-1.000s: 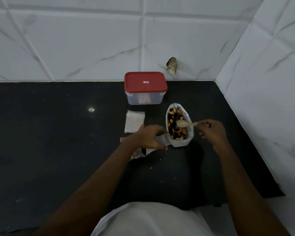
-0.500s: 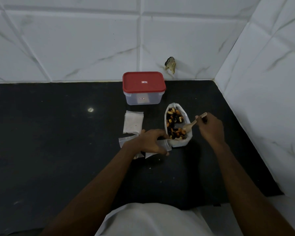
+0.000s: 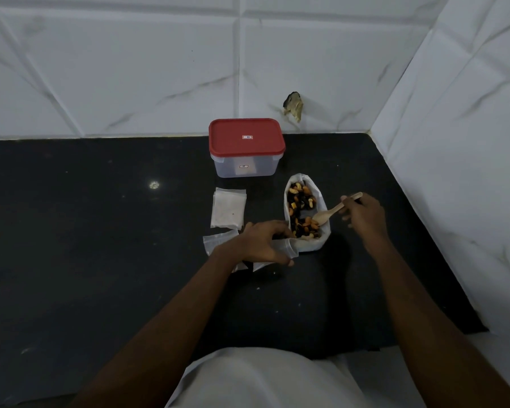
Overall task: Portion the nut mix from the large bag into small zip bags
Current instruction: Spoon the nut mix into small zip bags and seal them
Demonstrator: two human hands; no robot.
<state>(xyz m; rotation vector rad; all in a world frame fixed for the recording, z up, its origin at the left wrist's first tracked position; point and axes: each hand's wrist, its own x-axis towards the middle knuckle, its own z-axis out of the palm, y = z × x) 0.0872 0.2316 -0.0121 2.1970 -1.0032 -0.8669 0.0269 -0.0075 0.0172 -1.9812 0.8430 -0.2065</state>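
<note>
The large white bag [image 3: 322,207] lies open on the black counter, full of mixed nuts [image 3: 301,200]. My right hand [image 3: 364,212] grips a wooden spoon [image 3: 327,214] by its handle, and the bowl of the spoon dips into the nuts at the bag's near end. My left hand [image 3: 265,241] holds a small clear zip bag [image 3: 289,247] with its mouth up against the big bag's near left edge. More small zip bags lie partly under that hand [image 3: 217,242].
A clear box with a red lid [image 3: 246,145] stands behind the bags near the tiled wall. A flat stack of small zip bags [image 3: 228,210] lies left of the nut bag. White tiled walls close the back and right side. Crumbs dot the counter.
My right hand swung out to the right and tilted the spoon, whose bowl went from above the bag's middle down into the nuts at the near end. My left hand stayed put.
</note>
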